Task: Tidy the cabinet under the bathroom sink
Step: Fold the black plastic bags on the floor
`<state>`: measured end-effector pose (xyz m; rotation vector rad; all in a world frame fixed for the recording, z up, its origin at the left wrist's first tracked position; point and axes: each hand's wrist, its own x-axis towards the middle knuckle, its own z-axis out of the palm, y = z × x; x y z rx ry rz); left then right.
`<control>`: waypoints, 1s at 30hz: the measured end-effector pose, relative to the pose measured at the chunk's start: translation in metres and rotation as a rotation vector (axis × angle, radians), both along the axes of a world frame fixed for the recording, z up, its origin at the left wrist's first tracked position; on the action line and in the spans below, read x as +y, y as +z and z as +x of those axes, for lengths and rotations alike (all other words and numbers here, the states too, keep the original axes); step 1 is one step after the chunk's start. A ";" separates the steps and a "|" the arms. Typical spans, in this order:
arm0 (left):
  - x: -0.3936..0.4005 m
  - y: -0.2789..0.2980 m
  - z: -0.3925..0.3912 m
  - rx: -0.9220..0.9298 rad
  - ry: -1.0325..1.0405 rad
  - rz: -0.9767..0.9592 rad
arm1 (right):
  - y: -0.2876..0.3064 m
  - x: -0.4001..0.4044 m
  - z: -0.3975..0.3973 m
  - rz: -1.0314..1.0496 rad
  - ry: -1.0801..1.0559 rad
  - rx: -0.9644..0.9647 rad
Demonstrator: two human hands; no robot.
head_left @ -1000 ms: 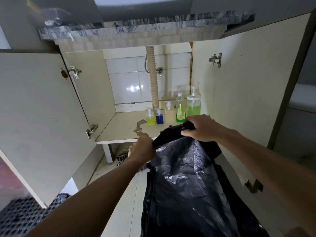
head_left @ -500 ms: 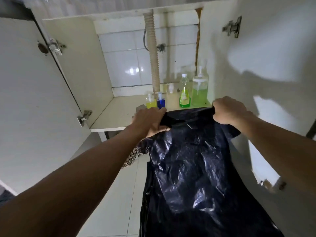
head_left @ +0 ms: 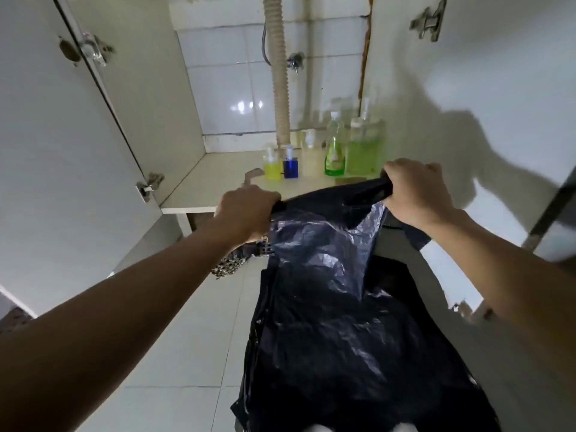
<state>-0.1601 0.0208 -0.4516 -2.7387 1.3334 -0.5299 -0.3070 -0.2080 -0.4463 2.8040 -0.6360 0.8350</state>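
Both hands are clamped on the top edge of a black plastic bag (head_left: pixel 336 322): the left hand (head_left: pixel 246 210) fists the rim at 1 end, the right hand (head_left: pixel 417 191) bunches the other end, and the rim runs taut between them. The bag hangs from the 2 grips in front of the open cabinet (head_left: pixel 218 179), its body falling toward the tiled floor and the person's legs.

Its long axis runs from the held rim down and toward the person. The mouth points up and away, toward the cabinet shelf, with the rim line lying left to right.

The film looks thin and crinkled, so a hard pull apart could likely split it near either fist. The mouth does not appear open between the grips; anything dropped toward it now would probably slide off the outside. Just beyond the right grip stand 2 green bottles (head_left: pixel 349 148), and beyond the left grip a yellow bottle (head_left: pixel 272 165) and a blue bottle (head_left: pixel 290 165); pushing the rim forward could knock them over. A loose grip on either side would let the rim collapse.
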 end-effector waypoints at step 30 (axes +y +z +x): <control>-0.045 0.056 0.031 0.134 0.139 -0.544 | 0.058 -0.019 0.029 -0.141 -0.172 -0.194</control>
